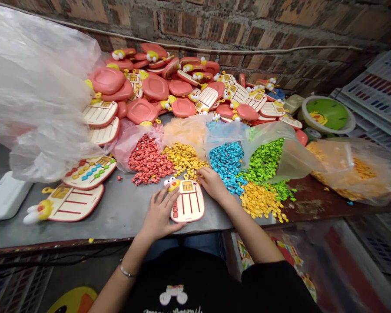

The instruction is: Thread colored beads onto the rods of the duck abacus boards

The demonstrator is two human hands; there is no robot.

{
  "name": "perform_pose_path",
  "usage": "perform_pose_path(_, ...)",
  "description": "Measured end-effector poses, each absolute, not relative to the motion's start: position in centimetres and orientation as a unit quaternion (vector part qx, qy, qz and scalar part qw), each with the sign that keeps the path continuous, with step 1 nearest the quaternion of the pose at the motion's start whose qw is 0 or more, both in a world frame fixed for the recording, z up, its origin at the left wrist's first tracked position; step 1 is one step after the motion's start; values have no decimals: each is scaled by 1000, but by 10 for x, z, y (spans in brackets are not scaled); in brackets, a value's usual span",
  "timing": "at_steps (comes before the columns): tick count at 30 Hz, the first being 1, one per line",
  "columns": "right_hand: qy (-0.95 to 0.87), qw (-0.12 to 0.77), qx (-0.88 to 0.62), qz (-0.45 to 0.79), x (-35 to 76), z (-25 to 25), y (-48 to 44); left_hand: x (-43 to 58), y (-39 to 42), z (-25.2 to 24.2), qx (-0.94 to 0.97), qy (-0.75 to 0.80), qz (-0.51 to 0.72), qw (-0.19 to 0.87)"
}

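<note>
My left hand [161, 212] lies spread, fingers over the left side of a duck-headed board [190, 205], thumb at its near edge. My right hand [213, 184] is at the board's far right corner with its fingers bent; whether it pinches a piece, I cannot tell. The board lies face up near the middle of the desk's [124, 217] front edge. Red pieces [175, 209] show in its leftmost slot, partly hidden by my fingers; the other slots appear bare.

Findings, left to right. At the desk's left end: a white device [8, 198]. Beside it, a board with bare slots [74, 203] lies just in front of a filled board [93, 171], which a plastic bag [42, 100] partly overhangs. Risk: if the bag slumps, it could drag these boards or unseat their pieces.

One stray red piece [119, 178] lies apart from the red heap [150, 160]. The yellow heap [180, 157], blue heap [226, 158] and green heap [265, 161] follow. Neighbouring heaps meet, so colours could mix and a wrong piece be picked.

The orange-yellow heap [260, 200] reaches the front edge beside my right forearm; a careless elbow could sweep pieces to the floor. If my left hand slackens, the board could slide under pressure.
</note>
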State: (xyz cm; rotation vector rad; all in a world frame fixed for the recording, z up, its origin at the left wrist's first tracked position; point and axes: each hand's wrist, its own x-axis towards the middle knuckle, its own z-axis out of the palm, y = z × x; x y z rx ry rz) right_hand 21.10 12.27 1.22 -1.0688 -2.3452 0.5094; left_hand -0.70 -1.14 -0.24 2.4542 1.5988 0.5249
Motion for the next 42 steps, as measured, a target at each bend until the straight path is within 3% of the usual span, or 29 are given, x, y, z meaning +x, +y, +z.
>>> perform_pose_path(2,-849,295,-374,231,218,16,114,-7,-11,-2,820,538,175,86)
perform_pose_path(5,-855,286,-349,257,221,17,104,-7,-11,-3,816,543,175,92)
perform_pose_path(12,-889,207,-379,152,205,1,105,-5,-11,-4,814,543,179,101)
perform_pose_path(24,-808,296,-367,353,186,1,76,-6,-9,-1,808,552,170,113)
perform_pose_path(30,-824,217,-278,444,202,13,83,-6,-9,-2,815,543,179,96)
perform_pose_path(34,-806,264,-465,254,223,18,109,-7,-8,-3,823,534,173,88)
perform_pose_path(38,-838,120,-530,49,215,16,125,-7,-8,-4,823,533,170,94)
perform_pose_path(42,-852,53,-520,-17,202,13,122,-7,-8,-3,824,532,168,97)
